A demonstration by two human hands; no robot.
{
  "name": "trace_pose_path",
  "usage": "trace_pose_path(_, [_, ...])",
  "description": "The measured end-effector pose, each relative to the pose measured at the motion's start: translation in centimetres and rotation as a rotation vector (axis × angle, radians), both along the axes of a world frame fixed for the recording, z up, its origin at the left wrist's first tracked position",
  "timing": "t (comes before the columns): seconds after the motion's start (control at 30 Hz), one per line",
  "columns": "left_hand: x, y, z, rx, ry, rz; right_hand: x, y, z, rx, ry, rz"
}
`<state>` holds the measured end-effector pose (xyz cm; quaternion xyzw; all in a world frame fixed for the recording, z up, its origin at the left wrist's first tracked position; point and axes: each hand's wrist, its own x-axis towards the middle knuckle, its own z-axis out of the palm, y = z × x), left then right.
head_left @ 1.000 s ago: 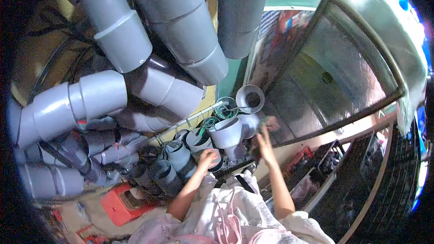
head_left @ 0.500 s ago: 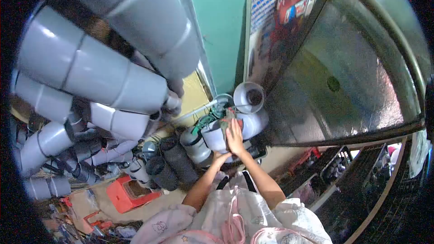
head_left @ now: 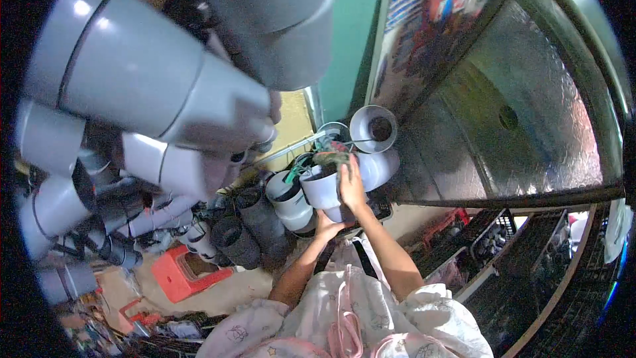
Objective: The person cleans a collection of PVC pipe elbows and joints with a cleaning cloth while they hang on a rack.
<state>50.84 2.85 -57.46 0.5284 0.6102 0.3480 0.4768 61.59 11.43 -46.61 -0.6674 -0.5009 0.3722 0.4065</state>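
A light grey plastic pipe fitting is in front of me, its wide open mouth turned up. My left hand grips it low down, with the thumb against its side and the other fingers hidden beneath. On the right of the mouth, my right hand presses a dark green and red rag to the rim, fingers pointing up. Part of the rag lies over the far edge. Just left of the fitting stands another grey-white fitting, and behind its right side sits a curved pipe elbow.
Large grey pipe fittings are stacked high on the left. A red plastic stool is on the floor. To the right are a dark framed panel and black crates. A white-rimmed round fitting is behind.
My right hand has shifted from across the mouth to the fitting's right rim, carrying the rag and uncovering the opening. The view has tilted, bringing the stacked fittings closer.
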Motion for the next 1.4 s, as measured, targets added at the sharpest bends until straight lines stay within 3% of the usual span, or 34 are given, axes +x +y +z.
trace_pose_path(0.03, [0.0,0.0,0.9,0.103,0.032,0.025,0.0,-1.2,-0.3,0.046,-0.035,-0.024])
trace_pose_path(0.13, [-1.5,0.2,4.1,-0.304,0.015,-0.013,-1.7,-7.2,-0.6,0.205,-0.423,0.114])
trace_pose_path(0.2, [-2.0,0.3,4.6,-0.12,-0.019,-0.083,-2.9,-8.2,0.5,0.154,-0.606,0.306])
trace_pose_path(0.27, [-2.6,0.3,3.6,-0.056,0.035,-0.107,-3.7,-5.3,2.4,0.186,-0.628,0.253])
trace_pose_path(0.33, [-2.9,1.2,8.5,-0.322,-0.03,-0.011,-2.6,-1.7,3.9,0.259,-0.588,0.277])
trace_pose_path(0.4, [-2.9,1.4,11.5,-0.4,-0.155,0.038,-1.0,1.1,2.2,0.328,-0.394,0.159])
trace_pose_path(0.47, [-2.6,0.6,9.8,-0.293,-0.155,0.065,1.3,1.5,-1.6,0.015,0.169,0.086])
trace_pose_path(0.53, [-2.4,-0.1,9.0,-0.224,-0.068,0.107,0.9,-2.4,0.8,-0.166,0.25,0.082])
trace_pose_path(0.57, [-2.5,-0.2,8.1,-0.156,-0.139,0.058,-0.1,-3.9,-1.5,0.256,0.101,0.069])
trace_pose_path(0.6, [-2.5,-0.1,7.6,-0.166,-0.091,0.077,-1.0,-6.2,-1.5,0.276,-0.254,0.088])
trace_pose_path(0.67, [-2.5,0.0,6.9,-0.195,0.007,0.116,-3.0,-8.2,2.0,0.201,-0.646,0.268])
trace_pose_path(0.7, [-2.4,0.0,6.4,0.005,-0.072,0.099,-3.4,-7.4,3.1,0.25,-0.7,0.352])
trace_pose_path(0.73, [-2.2,-0.2,5.3,-0.187,0.12,0.183,-3.7,-5.6,3.8,0.3,-0.75,0.43])
trace_pose_path(0.8, [-2.3,-0.1,7.6,-0.227,0.052,0.102,-3.6,-2.1,4.5,0.279,-0.849,0.476])
trace_pose_path(0.83, [-2.4,-0.1,5.3,-0.122,-0.049,0.092,-3.4,-0.6,4.6,0.265,-0.813,0.424])
trace_pose_path(0.93, [-2.2,-0.1,6.3,-0.175,-0.111,0.111,-2.3,-0.6,3.5,0.25,-0.629,0.206])
trace_pose_path(0.97, [-2.0,-0.2,7.9,-0.173,-0.091,0.111,-2.0,-1.3,2.8,0.256,-0.555,0.127])
trace_pose_path(1.0, [-2.1,-0.5,5.9,-0.124,0.037,0.104,-2.1,-3.0,1.8,0.234,-0.448,0.075])
trace_pose_path(1.07, [-2.4,-0.5,4.6,-0.121,0.102,0.033,-2.2,-6.2,1.5,0.299,-0.548,0.225])
trace_pose_path(1.1, [-2.2,-0.3,7.5,-0.092,-0.077,0.023,-2.4,-6.7,2.3,0.285,-0.666,0.398])
trace_pose_path(1.13, [-2.3,-0.7,2.8,-0.054,0.047,0.107,-2.4,-7.1,3.1,0.267,-0.783,0.571])
trace_pose_path(1.17, [-2.1,-0.6,5.0,-0.02,-0.001,0.102,-2.6,-6.2,4.3,0.309,-0.78,0.598])
trace_pose_path(1.23, [-2.1,-0.6,7.4,-0.042,-0.012,0.073,-2.6,-3.3,4.0,0.288,-0.755,0.495])
trace_pose_path(1.33, [-1.9,-1.0,4.3,-0.149,0.121,0.069,-1.7,-2.6,3.2,0.326,-0.593,0.226])
trace_pose_path(1.4, [-2.0,-1.1,4.3,-0.183,0.185,0.042,-0.8,-5.9,1.4,0.318,-0.604,0.242])
